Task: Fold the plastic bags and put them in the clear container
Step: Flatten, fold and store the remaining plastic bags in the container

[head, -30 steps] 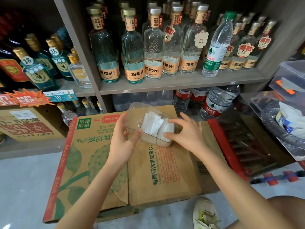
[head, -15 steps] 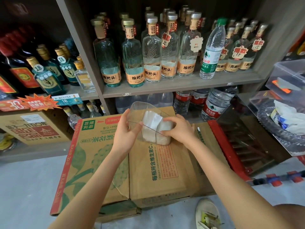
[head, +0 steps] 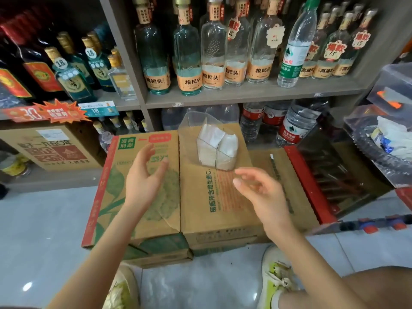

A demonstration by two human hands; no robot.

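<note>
- my left hand (head: 145, 175) is loose and holding nothing: fingers gently curved, thumb apart, hovering over the green-printed box (head: 116, 181). The fingertips are smeared, so I can't say if they brush the cardboard.
- right hand (head: 260, 192), same deal: relaxed, half-curled fingers, nothing in it, over the brown box (head: 211, 210). The tips are blurry here too.
- the clear container (head: 189, 130) sits on that brown box near its far edge, apart from both hands. It's beyond the right hand, and further out and to the right of the left one. Neither hand touches it.
- the folded plastic bags (head: 216, 143) are inside it, whitish bundles standing side by side, packed into the container's nearer right end. No idea how many, I can't count them through the plastic.
- the container's far wall is so see-through it nearly melts into the water jugs (head: 292, 128) behind it.
- both forearms run off the bottom edge. The right shoe (head: 274, 277) shows by the boxes, and the left shoe (head: 120, 293) is half cut off.
- further out, the shelf (head: 245, 94) has a row of liquor bottles (head: 187, 63) with their tops cropped.
- a red crate (head: 323, 181) is just right of the boxes, and a dark bin (head: 365, 143) of wrappers gets sliced by the right edge.
</note>
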